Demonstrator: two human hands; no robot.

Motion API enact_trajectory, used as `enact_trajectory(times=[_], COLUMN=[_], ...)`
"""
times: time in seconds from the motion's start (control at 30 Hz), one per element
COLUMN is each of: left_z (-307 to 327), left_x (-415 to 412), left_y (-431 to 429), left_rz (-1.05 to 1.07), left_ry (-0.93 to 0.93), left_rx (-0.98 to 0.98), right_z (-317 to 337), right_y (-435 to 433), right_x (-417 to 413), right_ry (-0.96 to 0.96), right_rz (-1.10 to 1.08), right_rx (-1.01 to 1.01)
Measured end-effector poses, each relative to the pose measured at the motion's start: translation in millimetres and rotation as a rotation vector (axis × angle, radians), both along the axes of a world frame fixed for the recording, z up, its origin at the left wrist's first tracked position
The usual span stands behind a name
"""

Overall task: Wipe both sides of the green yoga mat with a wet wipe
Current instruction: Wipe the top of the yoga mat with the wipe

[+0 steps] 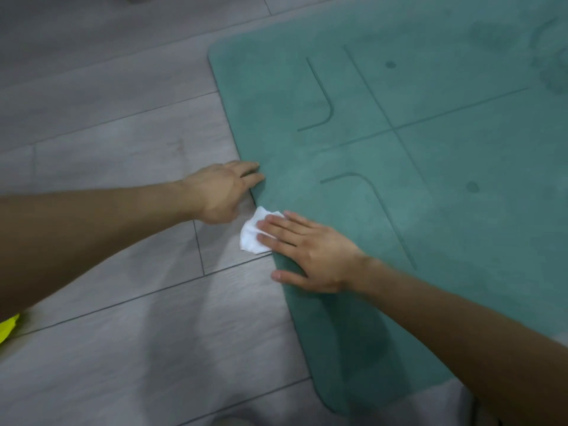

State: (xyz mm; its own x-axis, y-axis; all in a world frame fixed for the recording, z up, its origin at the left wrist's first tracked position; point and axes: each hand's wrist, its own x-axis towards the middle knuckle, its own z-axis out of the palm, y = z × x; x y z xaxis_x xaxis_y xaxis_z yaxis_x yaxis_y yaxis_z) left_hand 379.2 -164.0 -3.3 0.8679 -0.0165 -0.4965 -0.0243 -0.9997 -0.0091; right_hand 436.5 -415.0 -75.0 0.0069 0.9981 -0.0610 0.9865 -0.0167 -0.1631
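Green yoga mat [461, 241] lies flat on floor [123, 142], lined side up. Right hand [313, 256]: grip wide, flat fingers pressing wet wipe [250, 238] at mat edge. Left hand [221, 192]: grip wide, fingertips touching same edge. Likely top side mid-wipe; flip and underside remain.

Mat [399, 226] on floor [107, 133]; wipe [253, 235] at its left edge under the right hand [310, 256]; left hand [224, 189] behind, apparently touching that edge

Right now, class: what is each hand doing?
Left hand: at the yoga mat edge; grip cannot be told.
Right hand: open, pressing the wet wipe down.
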Motion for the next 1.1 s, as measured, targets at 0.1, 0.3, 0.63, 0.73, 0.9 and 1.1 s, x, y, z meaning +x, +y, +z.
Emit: enact_trajectory(times=[0.1, 0.3, 0.63, 0.73, 0.9, 1.1], left_z=[-6, 0, 4, 8, 9, 15], left_x=[-11, -16, -29, -33, -38, -41], left_y=[-2, -6, -19, -29, -47, -46], left_rz=[-0.015, -0.006, -0.083, -0.097, -0.107, -0.135], left_ry=[0.008, 0.028, 0.032, 0.051, 0.089, 0.145], left_rx=[-0.016, -0.04, -0.031, -0.042, -0.058, -0.004], right_z=[3, 8, 13, 4, 7, 8], right_y=[2, -18, -50, -61, -48, -75], right_x=[39, -16, -29, 11, 24, 1], right_ry=[0.02, 0.064, 0.114, 0.049, 0.091, 0.026], right_rz=[-0.535, -0.016, 0.008, -0.06, -0.622, 0.036], right_rx=[0.075, -0.046, -0.043, 0.033, 0.016, -0.016])
